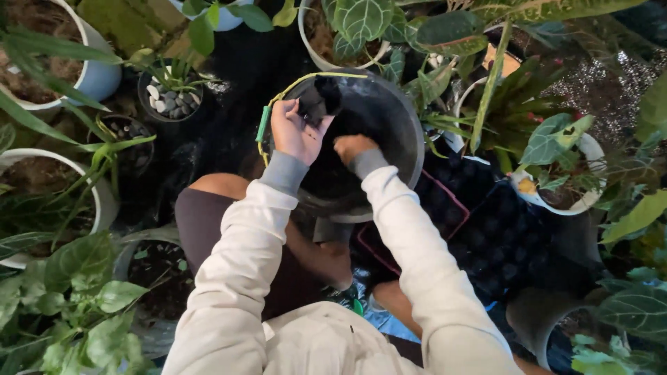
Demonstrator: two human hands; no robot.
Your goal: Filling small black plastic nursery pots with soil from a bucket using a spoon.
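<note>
Black, round plastic bucket [389,132] w/ yellow-green wire handle sits btwn person's knees, holding only some dark soil so far; left hand [295,132] grasps a dark clump [318,101] at the rim, right hand [353,147] is down inside, grip can't tell.

Around you: white pots [90,69] of soil at left | small dark pot of pebbles [169,94] upper left | veined-leaf plant in white pot [354,28] at top | dark seedling tray [486,229] at right | leafy vine [76,298] lower left
</note>
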